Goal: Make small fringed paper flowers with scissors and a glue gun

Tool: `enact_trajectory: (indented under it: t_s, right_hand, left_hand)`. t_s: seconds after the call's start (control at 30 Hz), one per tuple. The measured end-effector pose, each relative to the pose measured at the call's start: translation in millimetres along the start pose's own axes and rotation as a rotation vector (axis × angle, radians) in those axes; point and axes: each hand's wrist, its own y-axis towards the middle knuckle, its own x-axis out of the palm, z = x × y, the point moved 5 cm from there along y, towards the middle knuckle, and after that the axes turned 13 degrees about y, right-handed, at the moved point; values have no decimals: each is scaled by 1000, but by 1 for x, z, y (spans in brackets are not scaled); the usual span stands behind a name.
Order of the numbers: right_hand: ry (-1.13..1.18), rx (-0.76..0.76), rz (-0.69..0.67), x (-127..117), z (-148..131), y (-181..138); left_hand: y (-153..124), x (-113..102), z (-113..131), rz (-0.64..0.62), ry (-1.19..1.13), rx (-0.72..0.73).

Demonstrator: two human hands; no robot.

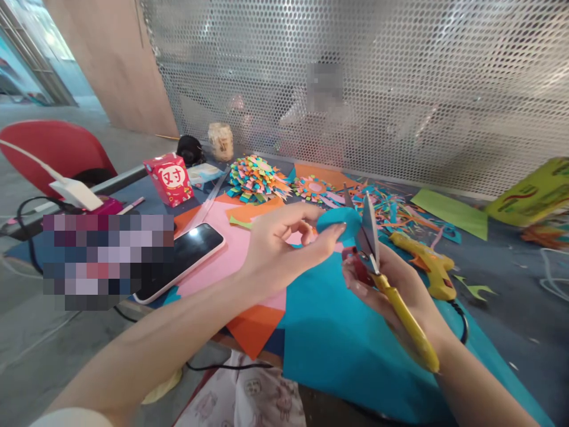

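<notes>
My left hand [284, 240] pinches a small piece of blue paper [338, 222] between thumb and fingers, held above the table. My right hand [391, 284] grips a pair of scissors [371, 237] with yellow and red handles; the blades point up and sit right against the blue piece. Below both hands lies a large blue sheet [347, 350], with pink paper [222, 261] and orange paper [253, 329] under and beside it.
A phone [186, 258] lies on the pink paper at left. A yellow glue gun [427, 264] rests right of my hands. Colourful paper flowers [255, 178], scraps, a red box [171, 178], a green sheet [448, 210] and a cup [221, 141] stand further back. A perforated metal screen backs the table.
</notes>
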Motion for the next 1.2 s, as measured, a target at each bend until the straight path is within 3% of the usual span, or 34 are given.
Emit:
enact_trajectory:
  t_s: [0.37,0.83,1.2]
  right_hand:
    - [32,82,54,1,-4,-3]
    - [-22,14,23,-1,-2,1]
    - [-12,22,-8,1,1,1]
  left_hand:
    - [0,2,-1,-43,21,33]
    - [0,2,-5,9,0,14]
    - [0,2,-6,-19,30,1]
